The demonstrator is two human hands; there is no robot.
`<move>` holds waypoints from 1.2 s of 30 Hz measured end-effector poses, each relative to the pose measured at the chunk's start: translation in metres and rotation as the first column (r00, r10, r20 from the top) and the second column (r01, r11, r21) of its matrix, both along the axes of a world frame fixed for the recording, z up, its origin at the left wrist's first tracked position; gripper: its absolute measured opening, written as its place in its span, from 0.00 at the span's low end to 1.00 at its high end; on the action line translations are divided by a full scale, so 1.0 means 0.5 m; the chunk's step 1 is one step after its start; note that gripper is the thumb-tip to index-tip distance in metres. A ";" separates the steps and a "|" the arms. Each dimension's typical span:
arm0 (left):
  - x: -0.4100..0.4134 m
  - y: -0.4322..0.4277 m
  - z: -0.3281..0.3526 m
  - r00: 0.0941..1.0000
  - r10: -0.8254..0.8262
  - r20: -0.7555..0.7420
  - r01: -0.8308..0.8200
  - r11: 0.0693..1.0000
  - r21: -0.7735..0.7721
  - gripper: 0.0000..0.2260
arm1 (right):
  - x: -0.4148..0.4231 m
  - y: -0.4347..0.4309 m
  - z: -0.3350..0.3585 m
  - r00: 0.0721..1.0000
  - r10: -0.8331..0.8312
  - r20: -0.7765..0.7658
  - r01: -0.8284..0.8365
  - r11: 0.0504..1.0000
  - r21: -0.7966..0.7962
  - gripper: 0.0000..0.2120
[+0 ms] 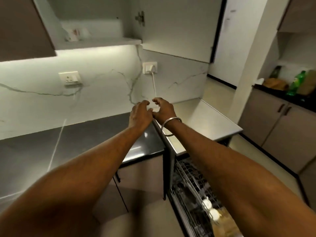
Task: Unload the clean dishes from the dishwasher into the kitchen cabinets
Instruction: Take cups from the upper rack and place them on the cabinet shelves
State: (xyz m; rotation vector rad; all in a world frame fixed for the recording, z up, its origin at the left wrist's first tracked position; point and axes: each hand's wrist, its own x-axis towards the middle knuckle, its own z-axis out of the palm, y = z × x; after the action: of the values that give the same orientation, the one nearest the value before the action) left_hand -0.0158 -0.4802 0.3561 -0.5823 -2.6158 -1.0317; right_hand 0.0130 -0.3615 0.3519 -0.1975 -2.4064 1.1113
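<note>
The only view comes from a wide-angle camera on the person's head, looking forward and down along both outstretched forearms. The left hand (140, 115) and right hand (164, 110) land just above mid-frame, their fingers (145, 103) nearly meeting. Past the fingers the lens faces the marble backsplash (102, 86) in the corner. Above them is the open upper cabinet (95, 42), and left of them the dark countertop (51, 147). Below and right of them, close under the camera, lies the dishwasher rack (193, 182). Straight edges bow toward the frame's borders, and the whole view is slightly blurred.
</note>
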 end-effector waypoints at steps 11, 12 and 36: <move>0.227 0.258 -0.238 0.956 -0.197 0.216 0.231 0.962 -0.146 0.16 | 0.274 0.275 -0.243 0.925 -0.118 0.361 0.115 0.993 0.031 0.23; 0.246 0.277 -0.260 0.950 -0.211 0.231 0.252 0.954 -0.165 0.16 | 0.294 0.298 -0.268 0.913 -0.120 0.391 0.125 0.992 0.013 0.23; 0.310 0.559 -0.944 0.734 -0.319 0.600 0.658 0.552 -0.511 0.12 | 0.496 0.524 -0.924 0.512 -0.109 0.852 0.223 0.975 -0.009 0.18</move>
State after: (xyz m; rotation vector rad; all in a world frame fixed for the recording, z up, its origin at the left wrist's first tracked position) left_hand 0.1393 -0.2005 -0.1158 -1.5296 -3.3434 -0.1816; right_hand 0.2612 -0.0997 -0.1103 -1.2763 -3.0281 1.2350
